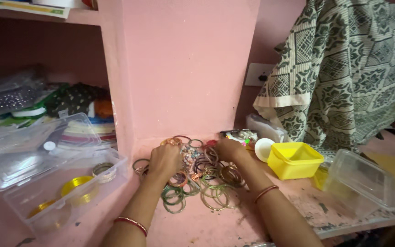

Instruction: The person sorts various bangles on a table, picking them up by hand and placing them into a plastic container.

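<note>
two hands at work in a heap of bangles on a pink counter.

left hand (pixel 164 160) rests knuckles-up on the left side of the bangle pile (pixel 202 176), fingers curled down into the rings; whether it holds one cannot be told. right hand (pixel 228 148) lies on the far right of the pile, fingers bent and hidden among the bangles, grasp unclear. green bangles (pixel 174 196) lie nearest the camera. left: open clear plastic box (pixel 60 183) with gold bangles. right: yellow tub (pixel 293 160), clear container (pixel 360 180), patterned cloth (pixel 344 68).
</note>
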